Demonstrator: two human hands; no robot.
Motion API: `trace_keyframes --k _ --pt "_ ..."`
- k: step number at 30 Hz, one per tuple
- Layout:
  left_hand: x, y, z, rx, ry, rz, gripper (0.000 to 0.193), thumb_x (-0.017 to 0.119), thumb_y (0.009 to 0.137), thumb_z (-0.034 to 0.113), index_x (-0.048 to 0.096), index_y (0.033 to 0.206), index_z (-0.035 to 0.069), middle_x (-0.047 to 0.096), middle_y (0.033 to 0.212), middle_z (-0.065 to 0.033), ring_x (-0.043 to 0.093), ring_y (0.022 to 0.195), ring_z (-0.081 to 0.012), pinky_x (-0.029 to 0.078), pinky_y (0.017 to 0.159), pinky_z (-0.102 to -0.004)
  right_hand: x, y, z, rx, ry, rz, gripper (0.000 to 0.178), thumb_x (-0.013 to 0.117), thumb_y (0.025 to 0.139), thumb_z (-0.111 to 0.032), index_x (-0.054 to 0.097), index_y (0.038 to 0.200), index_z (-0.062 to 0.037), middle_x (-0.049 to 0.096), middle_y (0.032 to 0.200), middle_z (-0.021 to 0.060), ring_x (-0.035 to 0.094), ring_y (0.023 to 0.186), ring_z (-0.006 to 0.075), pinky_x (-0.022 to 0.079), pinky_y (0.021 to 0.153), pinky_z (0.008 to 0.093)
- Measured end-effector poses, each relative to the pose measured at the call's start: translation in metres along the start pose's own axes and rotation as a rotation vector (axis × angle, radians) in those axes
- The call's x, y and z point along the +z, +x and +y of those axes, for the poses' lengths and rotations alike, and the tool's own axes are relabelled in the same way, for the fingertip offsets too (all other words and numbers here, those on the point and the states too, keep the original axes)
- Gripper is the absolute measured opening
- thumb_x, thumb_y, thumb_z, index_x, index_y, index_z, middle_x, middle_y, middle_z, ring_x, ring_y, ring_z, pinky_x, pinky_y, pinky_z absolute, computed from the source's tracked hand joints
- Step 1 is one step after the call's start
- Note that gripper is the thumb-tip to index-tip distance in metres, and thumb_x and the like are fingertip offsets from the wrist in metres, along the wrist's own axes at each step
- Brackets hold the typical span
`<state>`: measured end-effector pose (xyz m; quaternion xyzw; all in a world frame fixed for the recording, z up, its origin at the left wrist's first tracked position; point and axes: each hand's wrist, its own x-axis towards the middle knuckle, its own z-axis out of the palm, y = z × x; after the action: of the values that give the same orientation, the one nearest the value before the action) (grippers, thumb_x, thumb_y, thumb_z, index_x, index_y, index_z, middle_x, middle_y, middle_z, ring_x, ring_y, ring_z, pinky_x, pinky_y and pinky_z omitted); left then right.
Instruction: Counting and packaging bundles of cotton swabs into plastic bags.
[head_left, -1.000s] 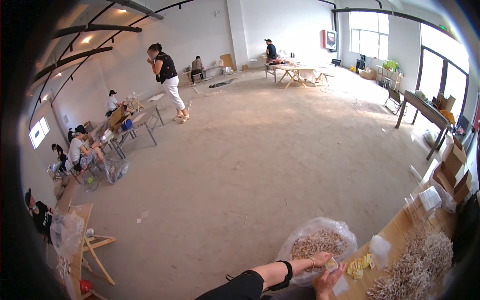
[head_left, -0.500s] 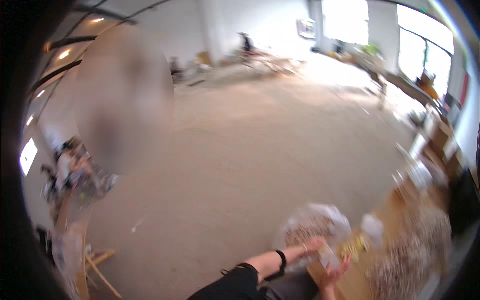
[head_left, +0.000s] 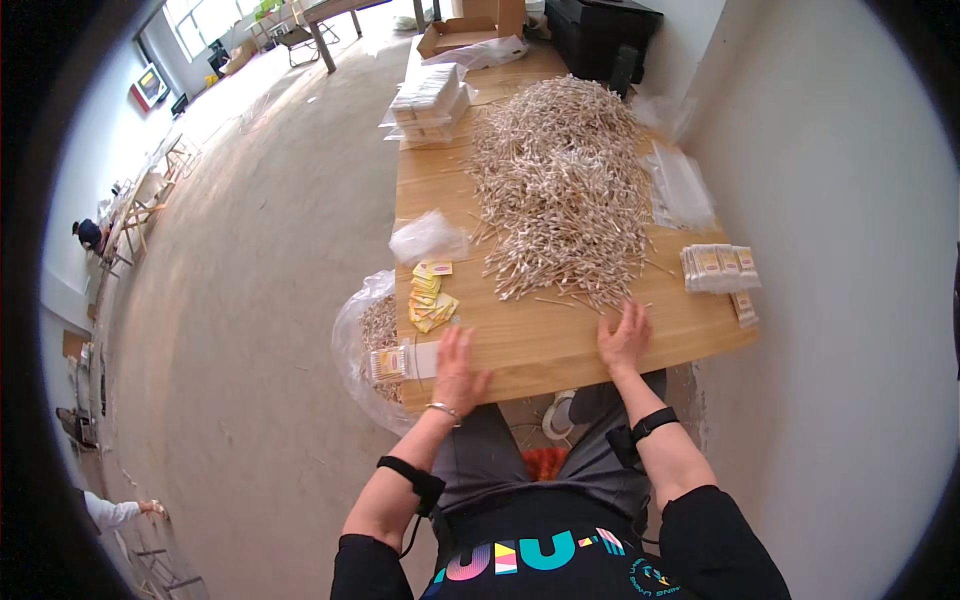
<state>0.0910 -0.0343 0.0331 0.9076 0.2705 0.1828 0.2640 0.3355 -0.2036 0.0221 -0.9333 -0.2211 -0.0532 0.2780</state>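
Note:
A big heap of cotton swabs (head_left: 565, 180) lies on the wooden table (head_left: 520, 345). My right hand (head_left: 626, 338) rests at its near edge, fingers spread among a few stray swabs. At the left front corner lies a small clear packet of cotton swabs (head_left: 389, 364) with a yellow label, and a flat white piece (head_left: 425, 358) extends from it. My left hand (head_left: 457, 372) is just right of that piece, fingers stretched out over the tabletop and holding nothing visible. Yellow printed cards (head_left: 430, 300) are scattered beyond the left hand, beside a pile of clear plastic bags (head_left: 428, 237).
Filled swab packets (head_left: 718, 268) are stacked at the right edge, by the wall (head_left: 830, 300). Plastic sleeves (head_left: 680, 188), white bundles (head_left: 428, 98), a cardboard box (head_left: 470, 30) and a black case (head_left: 598, 38) stand farther back. A bag of swabs (head_left: 372, 325) is below the left edge.
My view has swung round to face the table. Earlier my hands were close together with a whitish packet between them; now they are apart, the right one at the swab heap.

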Motion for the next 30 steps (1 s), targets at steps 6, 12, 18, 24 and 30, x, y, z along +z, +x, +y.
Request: trace_keyframes --k 6,12,18,24,30 --pt "0.020 -0.004 0.038 -0.144 0.244 -0.374 0.107 0.071 0.061 0.059 0.016 0.143 0.017 0.002 0.147 -0.0229 -0.005 0.136 -0.0391 -0.005 0.107 -0.0527 0.025 -0.040 -0.031 -0.345 0.029 -0.034 0.043 0.058 0.075 -0.020 0.050 0.115 -0.0043 0.040 0.129 0.0161 0.033 0.121 0.0368 0.024 0.104 0.0494" --pt "0.015 -0.002 0.035 -0.158 0.260 -0.418 0.107 0.069 0.062 0.060 0.014 0.143 0.018 -0.001 0.148 -0.0221 -0.006 0.136 -0.0390 -0.004 0.107 -0.0531 0.042 -0.043 -0.071 -0.599 0.258 -0.231 0.038 0.055 0.077 -0.015 0.051 0.113 -0.0050 0.041 0.129 0.0137 0.033 0.123 0.0345 0.024 0.104 0.0473" --pt "0.014 0.004 0.037 -0.168 0.250 -0.440 0.108 0.070 0.061 0.060 0.013 0.144 0.018 0.001 0.148 -0.0214 -0.006 0.136 -0.0390 -0.004 0.106 -0.0539 0.051 0.014 -0.111 -0.596 0.107 -0.101 0.044 0.056 0.078 -0.018 0.048 0.119 -0.0069 0.037 0.132 0.0125 0.029 0.126 0.0327 0.020 0.106 0.0477" --pt "0.013 0.005 0.038 -0.197 0.240 -0.441 0.110 0.071 0.059 0.060 0.013 0.144 0.020 0.000 0.148 -0.0193 -0.005 0.137 -0.0369 -0.004 0.107 -0.0539 0.055 -0.007 -0.109 -0.600 -0.022 -0.232 0.047 0.055 0.080 -0.023 0.045 0.124 -0.0102 0.030 0.136 0.0097 0.023 0.129 0.0296 0.016 0.107 0.0470" --pt "0.013 0.001 0.036 -0.176 0.230 -0.430 0.110 0.070 0.060 0.062 0.014 0.143 0.017 0.001 0.148 -0.0196 -0.007 0.137 -0.0379 -0.005 0.107 -0.0533 0.043 -0.037 -0.097 -0.737 0.024 -0.346 0.044 0.054 0.082 -0.024 0.046 0.123 -0.0110 0.031 0.137 0.0070 0.023 0.130 0.0256 0.016 0.107 0.0474"
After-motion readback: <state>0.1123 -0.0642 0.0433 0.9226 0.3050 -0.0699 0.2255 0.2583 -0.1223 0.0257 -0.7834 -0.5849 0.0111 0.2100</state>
